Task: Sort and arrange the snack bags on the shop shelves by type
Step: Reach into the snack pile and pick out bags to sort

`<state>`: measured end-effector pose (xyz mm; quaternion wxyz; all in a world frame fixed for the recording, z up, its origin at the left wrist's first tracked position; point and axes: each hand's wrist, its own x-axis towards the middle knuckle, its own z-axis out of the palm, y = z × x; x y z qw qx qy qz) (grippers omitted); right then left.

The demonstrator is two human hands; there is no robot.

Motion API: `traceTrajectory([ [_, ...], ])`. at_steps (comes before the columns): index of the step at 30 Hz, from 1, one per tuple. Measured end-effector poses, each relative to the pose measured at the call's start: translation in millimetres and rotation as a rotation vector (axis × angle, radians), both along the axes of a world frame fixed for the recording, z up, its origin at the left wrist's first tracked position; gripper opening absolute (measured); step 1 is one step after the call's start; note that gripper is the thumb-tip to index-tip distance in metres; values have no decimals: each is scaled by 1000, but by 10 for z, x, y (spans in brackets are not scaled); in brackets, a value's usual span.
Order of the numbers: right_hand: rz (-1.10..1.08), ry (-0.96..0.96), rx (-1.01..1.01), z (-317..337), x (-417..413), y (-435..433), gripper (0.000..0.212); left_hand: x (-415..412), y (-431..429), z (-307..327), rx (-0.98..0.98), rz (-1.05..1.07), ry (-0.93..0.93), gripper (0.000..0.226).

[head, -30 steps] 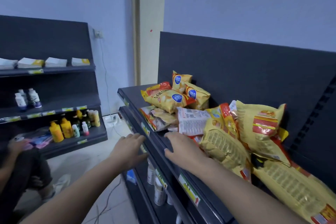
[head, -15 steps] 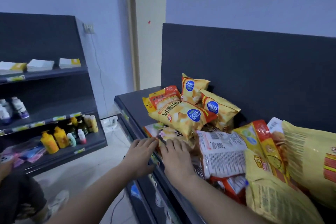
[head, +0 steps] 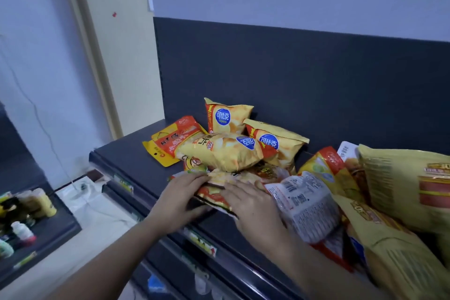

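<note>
A heap of snack bags lies on the dark top shelf (head: pixel 131 153). Three yellow chip bags with blue round logos (head: pixel 226 117) (head: pixel 272 141) (head: pixel 224 156) sit at the back, beside a flat orange-and-yellow bag (head: pixel 168 146). A flat orange snack bag (head: pixel 216 190) lies at the front under the pile. My left hand (head: pixel 180 200) grips its left edge, fingers on top and thumb beneath. My right hand (head: pixel 253 207) rests flat on the same bag. A white bag with a barcode (head: pixel 302 204) and large yellow bags (head: pixel 401 178) (head: pixel 394 258) fill the right.
Price labels (head: pixel 202 243) run along the shelf's front edge, with small bottles (head: pixel 202 284) on the shelf below. To the left stands another dark shelf unit with bottles (head: pixel 23 232) (head: pixel 45 203). A white cable and socket strip (head: pixel 82 186) lie on the floor.
Both hands moved forward from the shelf's front edge onto the flat orange bag; the left hand now grips it. The view has swung closer to the pile.
</note>
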<state>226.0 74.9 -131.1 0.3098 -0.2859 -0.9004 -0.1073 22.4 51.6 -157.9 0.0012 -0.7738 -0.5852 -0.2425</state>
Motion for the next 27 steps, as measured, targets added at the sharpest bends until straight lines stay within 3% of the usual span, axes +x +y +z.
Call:
traceTrajectory([
  [3, -7, 216, -50, 244, 55, 59, 46, -22, 107, 270, 233, 92, -234, 55],
  [6, -74, 402, -53, 483, 86, 71, 40, 55, 177, 522, 361, 205, -435, 84],
  [9, -136, 601, -156, 714, 147, 83, 35, 122, 266, 616, 306, 197, -698, 112],
  [12, -172, 755, -287, 898, 207, 81, 23, 255, 258, 745, 130, 109, -960, 113],
  [16, -108, 937, -377, 1133, 287, 42, 14, 354, 208, 858, -18, -26, -1009, 79],
  [19, -52, 1000, -412, 1294, 354, -14, 13, 308, 204, 979, -44, -76, -1044, 66],
  [27, 19, 1100, -349, 1783, 486, -125, 24, 367, 220, 1405, 10, -143, -1101, 82],
])
